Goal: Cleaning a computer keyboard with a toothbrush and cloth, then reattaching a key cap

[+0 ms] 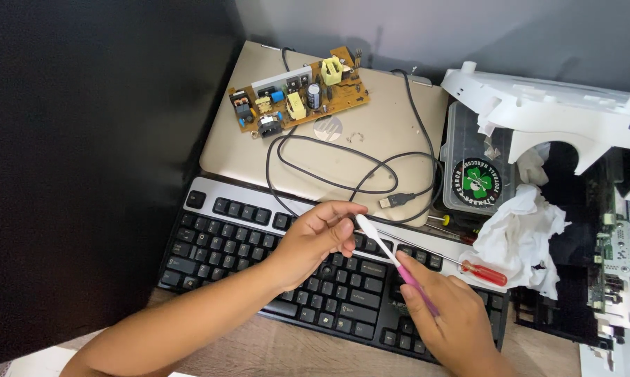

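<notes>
Head view shows both hands over a black keyboard [259, 244] with a silver upper edge, lying on a wooden worktop [294, 349].

1. Right hand [451, 314]: the fingers are closed around the pink handle of a toothbrush [391, 255]. The white head end of the toothbrush points up and to the left, ending just beside the left hand.
2. Left hand [322, 234]: the fingers are curled, with thumb and fingertips pinched together at the white head of the toothbrush. Whether they hold something small there cannot be told.
3. Toothbrush position: above the middle of the keyboard, held in the air between the two hands, tilted.

Surrounding items:
- A closed gold-coloured laptop [391, 112] lies behind the keyboard. A brown circuit board [297, 94] with yellow and blue components rests on its lid.
- A black cable [343, 167] with a plug on its end loops across the laptop lid.
- A red-handled screwdriver [468, 269] lies across the right end of the keyboard.
- A crumpled white tissue [521, 234] sits just beside the screwdriver handle.
- A clear plastic box [468, 139] with a round green-and-black sticker stands behind the tissue.
- An opened white device housing [573, 112] with exposed electronics occupies the right edge.
</notes>
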